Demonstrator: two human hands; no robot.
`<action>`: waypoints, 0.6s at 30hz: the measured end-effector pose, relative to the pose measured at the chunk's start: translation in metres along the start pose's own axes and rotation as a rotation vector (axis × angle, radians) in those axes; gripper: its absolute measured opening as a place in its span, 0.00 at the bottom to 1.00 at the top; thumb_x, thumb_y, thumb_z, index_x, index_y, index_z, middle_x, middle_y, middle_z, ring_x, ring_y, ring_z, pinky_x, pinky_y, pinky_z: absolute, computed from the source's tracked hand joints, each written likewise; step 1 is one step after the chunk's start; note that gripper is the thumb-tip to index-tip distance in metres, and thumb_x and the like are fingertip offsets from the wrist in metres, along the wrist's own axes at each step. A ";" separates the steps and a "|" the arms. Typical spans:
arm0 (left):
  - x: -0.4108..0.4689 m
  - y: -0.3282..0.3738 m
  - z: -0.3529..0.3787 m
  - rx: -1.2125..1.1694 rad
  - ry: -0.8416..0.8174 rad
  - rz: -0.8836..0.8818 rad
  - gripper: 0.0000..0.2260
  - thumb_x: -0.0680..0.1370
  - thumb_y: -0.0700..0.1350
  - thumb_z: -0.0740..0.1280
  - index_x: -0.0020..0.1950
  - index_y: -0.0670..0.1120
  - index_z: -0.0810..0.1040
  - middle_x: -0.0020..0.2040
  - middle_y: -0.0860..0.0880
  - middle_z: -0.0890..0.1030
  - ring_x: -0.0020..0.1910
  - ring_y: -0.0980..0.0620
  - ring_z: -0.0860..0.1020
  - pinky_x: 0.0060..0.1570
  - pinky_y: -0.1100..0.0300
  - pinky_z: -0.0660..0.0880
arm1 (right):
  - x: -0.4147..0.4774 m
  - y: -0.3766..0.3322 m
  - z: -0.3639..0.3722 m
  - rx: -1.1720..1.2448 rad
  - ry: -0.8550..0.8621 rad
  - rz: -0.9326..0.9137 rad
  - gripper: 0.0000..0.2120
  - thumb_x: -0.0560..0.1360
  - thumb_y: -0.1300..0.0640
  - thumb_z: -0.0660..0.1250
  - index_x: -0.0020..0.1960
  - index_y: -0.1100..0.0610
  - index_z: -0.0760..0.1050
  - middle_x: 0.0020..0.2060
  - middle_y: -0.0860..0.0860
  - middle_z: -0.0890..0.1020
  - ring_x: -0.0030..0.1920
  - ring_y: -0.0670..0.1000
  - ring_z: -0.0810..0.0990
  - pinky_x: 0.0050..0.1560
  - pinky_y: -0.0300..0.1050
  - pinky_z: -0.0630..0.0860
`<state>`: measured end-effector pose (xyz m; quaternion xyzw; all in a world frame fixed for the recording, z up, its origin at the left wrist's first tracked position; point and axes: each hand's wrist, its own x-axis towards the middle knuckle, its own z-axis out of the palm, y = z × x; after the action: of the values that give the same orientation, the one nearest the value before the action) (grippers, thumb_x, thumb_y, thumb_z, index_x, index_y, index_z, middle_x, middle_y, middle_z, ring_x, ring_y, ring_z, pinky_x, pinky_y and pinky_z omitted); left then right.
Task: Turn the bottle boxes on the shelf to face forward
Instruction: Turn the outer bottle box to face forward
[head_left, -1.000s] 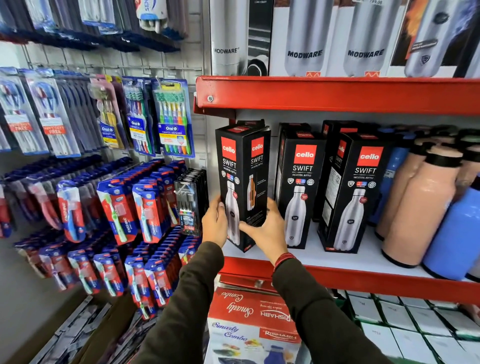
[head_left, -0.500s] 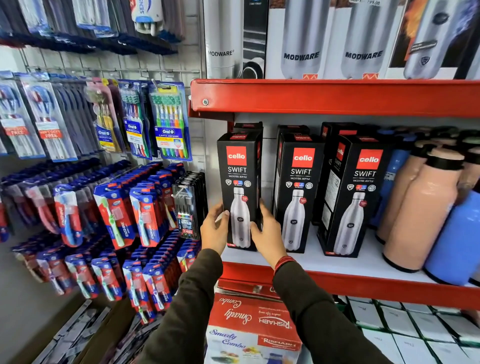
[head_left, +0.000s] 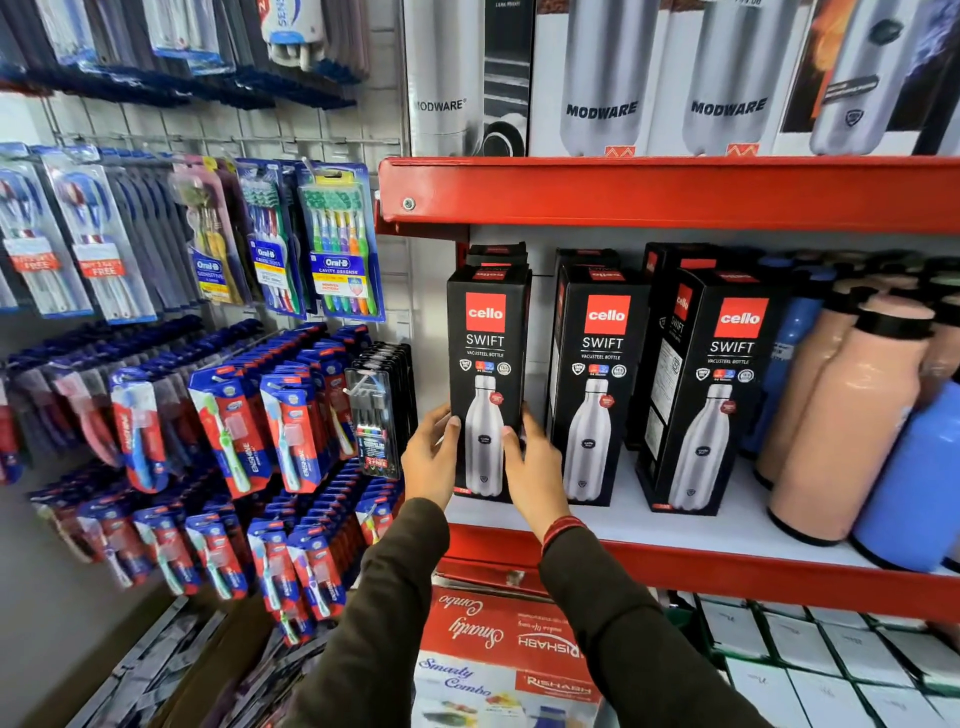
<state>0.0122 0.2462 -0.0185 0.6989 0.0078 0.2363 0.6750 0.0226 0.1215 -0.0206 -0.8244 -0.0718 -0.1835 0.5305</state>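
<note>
Your left hand (head_left: 431, 457) and right hand (head_left: 535, 475) form a two-sided grip on the lower half of the leftmost bottle box (head_left: 485, 374), which stands upright near the front edge of the shelf (head_left: 675, 566), its printed face forward. Because the grip sits low, the tall box above it can tip if you release unevenly. To the right of the grip, the middle box (head_left: 597, 384) stands close; a sideways nudge can skew it.

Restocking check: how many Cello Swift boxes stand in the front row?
3: the left box between both hands, the middle box beside it, the right box next to the peach bottles. More stand partly hidden behind.
</note>
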 end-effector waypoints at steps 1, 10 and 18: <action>-0.002 0.000 -0.002 -0.001 0.003 -0.006 0.09 0.80 0.47 0.64 0.60 0.56 0.77 0.59 0.47 0.83 0.61 0.49 0.80 0.65 0.45 0.76 | -0.001 -0.001 -0.001 0.002 -0.004 -0.002 0.23 0.82 0.52 0.57 0.76 0.51 0.62 0.63 0.56 0.79 0.64 0.55 0.78 0.62 0.39 0.68; -0.028 0.004 -0.017 -0.091 0.031 -0.056 0.11 0.78 0.50 0.68 0.60 0.56 0.79 0.58 0.48 0.83 0.60 0.54 0.80 0.66 0.45 0.75 | -0.026 -0.005 -0.011 0.088 -0.033 -0.034 0.22 0.81 0.52 0.59 0.75 0.49 0.65 0.62 0.53 0.80 0.61 0.50 0.78 0.58 0.32 0.68; -0.053 0.006 -0.025 -0.115 0.097 -0.019 0.09 0.77 0.49 0.70 0.55 0.59 0.81 0.57 0.46 0.85 0.59 0.53 0.82 0.63 0.44 0.77 | -0.052 -0.013 -0.022 0.085 -0.051 -0.068 0.21 0.81 0.52 0.60 0.73 0.51 0.67 0.58 0.53 0.82 0.54 0.46 0.79 0.53 0.31 0.68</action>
<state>-0.0454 0.2513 -0.0303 0.6464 0.0335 0.2635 0.7152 -0.0342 0.1115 -0.0206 -0.8028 -0.1209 -0.1769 0.5563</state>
